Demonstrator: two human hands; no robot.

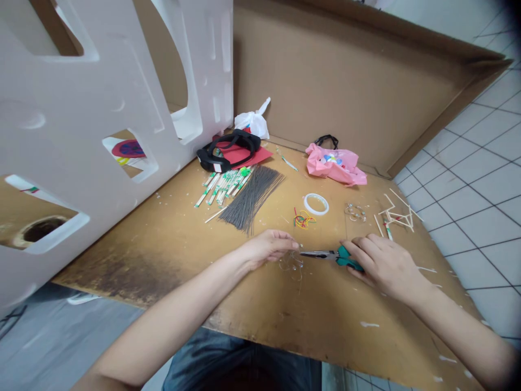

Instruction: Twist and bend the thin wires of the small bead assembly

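My right hand (380,266) is wrapped around the green handles of needle-nose pliers (325,254). Their tips point left and come close to the fingertips of my left hand (272,248). That hand is closed in a pinch on a thin wire with small bead-like bits (296,266), which hangs in loose loops below the fingers. Whether the jaws touch the wire is too small to tell. Beyond my hands lie a tangle of red, yellow and green rubber bands (304,219) and a white tape roll (316,204).
Toward the back are a bundle of dark wires (252,200), paper-wrapped chopsticks (223,185), a black headset-like strap (230,151), a white bag (253,124) and a pink bag (336,164). A stick frame (399,219) lies right, near a wire coil (355,212). A white plastic panel (118,98) stands left.
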